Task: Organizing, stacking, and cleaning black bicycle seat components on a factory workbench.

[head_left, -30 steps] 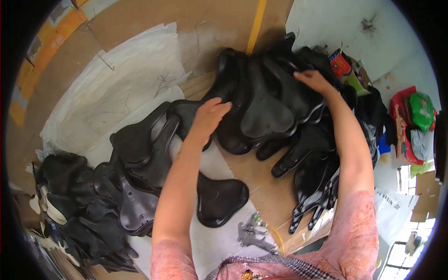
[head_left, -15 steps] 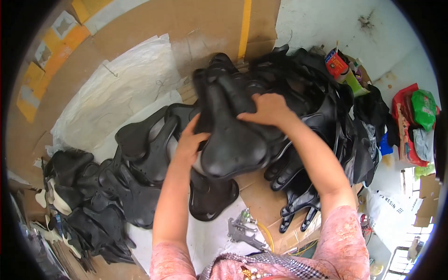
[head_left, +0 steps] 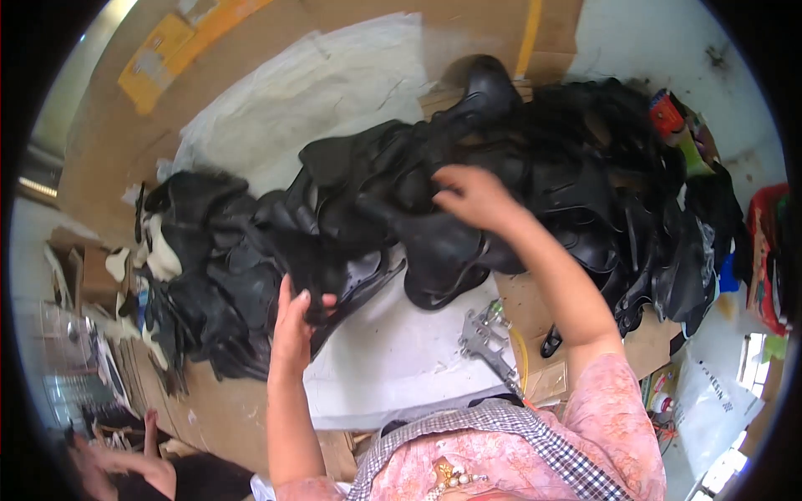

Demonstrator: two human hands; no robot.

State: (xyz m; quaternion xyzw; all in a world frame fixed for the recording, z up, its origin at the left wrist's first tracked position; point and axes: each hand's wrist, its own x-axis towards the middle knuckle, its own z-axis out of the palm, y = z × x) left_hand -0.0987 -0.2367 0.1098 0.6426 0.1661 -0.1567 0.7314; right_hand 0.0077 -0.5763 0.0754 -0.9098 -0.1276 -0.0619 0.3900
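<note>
Black bicycle saddles lie heaped across the work surface. My left hand (head_left: pixel 294 321) is at the near edge of the left heap, fingers and thumb around the narrow end of a black saddle (head_left: pixel 302 255), which looks smeared by motion. Over the middle of the pile is my right hand (head_left: pixel 480 197), its thumb and forefinger apart and nothing seen between them. Just below that hand lies another smooth black saddle (head_left: pixel 439 246), wide end toward me. Whether the right fingertips touch the pile I cannot tell.
A metal spray gun (head_left: pixel 487 338) with a yellow hose rests on a white sheet (head_left: pixel 393 371) in front of me. Cardboard (head_left: pixel 334 50) stands behind the heap. At lower left another person's arm (head_left: pixel 134 461) shows. A white sack (head_left: pixel 710 409) is at the right.
The saddle that both hands held is no longer lifted between them. My left hand has moved left to another saddle; the right has opened over the pile. The view has shifted left.
</note>
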